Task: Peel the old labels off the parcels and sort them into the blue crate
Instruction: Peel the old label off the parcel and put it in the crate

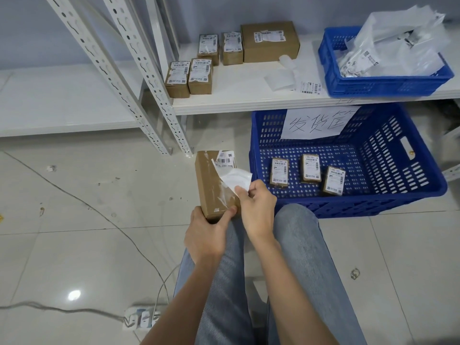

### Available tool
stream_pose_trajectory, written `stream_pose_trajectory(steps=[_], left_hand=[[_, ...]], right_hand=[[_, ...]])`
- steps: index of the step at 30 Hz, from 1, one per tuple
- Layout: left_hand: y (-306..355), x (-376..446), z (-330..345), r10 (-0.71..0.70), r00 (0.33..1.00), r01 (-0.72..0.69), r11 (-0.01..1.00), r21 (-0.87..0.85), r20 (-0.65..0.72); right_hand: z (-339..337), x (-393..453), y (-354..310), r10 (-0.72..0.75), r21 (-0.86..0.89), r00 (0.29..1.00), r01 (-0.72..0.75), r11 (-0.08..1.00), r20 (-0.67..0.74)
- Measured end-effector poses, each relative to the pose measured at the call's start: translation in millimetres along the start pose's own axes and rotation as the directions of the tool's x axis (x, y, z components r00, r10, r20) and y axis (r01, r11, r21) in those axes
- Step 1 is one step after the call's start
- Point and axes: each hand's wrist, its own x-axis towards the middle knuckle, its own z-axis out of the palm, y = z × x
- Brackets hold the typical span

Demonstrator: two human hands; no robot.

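Note:
My left hand (206,235) grips the near end of a brown cardboard parcel (214,185), held upright above my knees. My right hand (256,207) pinches the loose edge of its white label (236,179), which is peeled back and curled; a strip with a barcode still sticks near the parcel's top. To the right on the floor stands the large blue crate (388,175) with a handwritten paper sign; three small labelled parcels (308,169) lie inside it. Several more labelled parcels (189,75) and a bigger box (270,42) sit on the white shelf (249,98).
A smaller blue crate (383,83) full of plastic mailer bags sits on the shelf's right end, with peeled labels (281,78) beside it. White perforated rack posts (149,95) stand at left. A power strip (140,318) and cables lie on the tiled floor near my legs.

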Motion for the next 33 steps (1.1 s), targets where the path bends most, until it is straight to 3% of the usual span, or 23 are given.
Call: stream_pose_trajectory(steps=[5, 10, 13, 15, 18, 23, 33], left_hand=[[1.6, -0.3, 0.0, 0.011, 1.000, -0.011, 1.000, 0.007, -0.011], [3.2, -1.2, 0.0, 0.009, 1.000, -0.009, 1.000, 0.021, -0.012], [4.0, -2.1, -1.2, 0.011, 1.000, -0.011, 1.000, 0.027, -0.009], [2.3, -2.3, -0.7, 0.034, 0.999, -0.034, 0.998, 0.057, -0.005], [-0.4, -1.5, 0.8, 0.044, 0.999, -0.044, 0.995, 0.089, 0.003], [0.4, -0.8, -0.1, 0.056, 0.998, -0.056, 0.994, 0.092, -0.003], [-0.9, 0.5, 2.8, 0.062, 0.998, -0.060, 0.992, 0.116, -0.015]], right_hand=[[-3.6, 6.9, -8.6, 0.085, 0.011, 0.995, -0.085, 0.996, 0.061], [-6.3, 2.3, -17.7, 0.213, 0.166, 0.960, -0.243, 0.956, 0.181], [-4.6, 4.4, -26.3, 0.199, 0.205, 0.962, -0.236, 0.950, 0.186], [3.4, 4.0, -27.7, 0.153, 0.160, 0.976, -0.177, 0.971, 0.153], [18.1, 5.0, -31.4, 0.090, -0.075, 0.992, -0.084, 0.994, 0.088], [22.4, 16.1, -43.3, -0.017, -0.317, 0.996, -0.011, 0.948, -0.083], [20.7, 20.0, -46.4, -0.169, -0.503, 0.986, 0.154, 0.851, 0.016]])
